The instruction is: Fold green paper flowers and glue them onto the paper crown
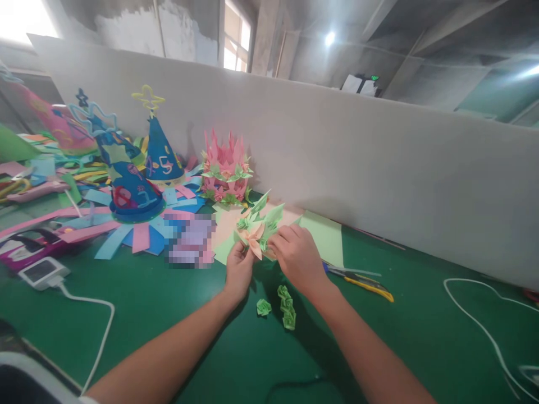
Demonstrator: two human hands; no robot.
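A paper craft [254,238] with pale orange petals, green pointed leaves and small green rosettes is held up above the table. My left hand [239,270] grips its lower left edge, thumb near the orange petals. At its right side, the closed fingers of my right hand [297,253] touch the craft beside a green rosette; what lies between those fingertips is hidden. Below, on the green table [202,342], lie one loose green paper rosette [263,307] and a short column of similar rosettes [287,308].
Blue cone hats [162,154] and a pink paper crown [227,168] stand at the back left among paper strips. Green paper [326,238] lies behind my hands. Scissors [332,271] and a yellow cutter [370,287] are to the right. White cables [471,320] lie on both sides.
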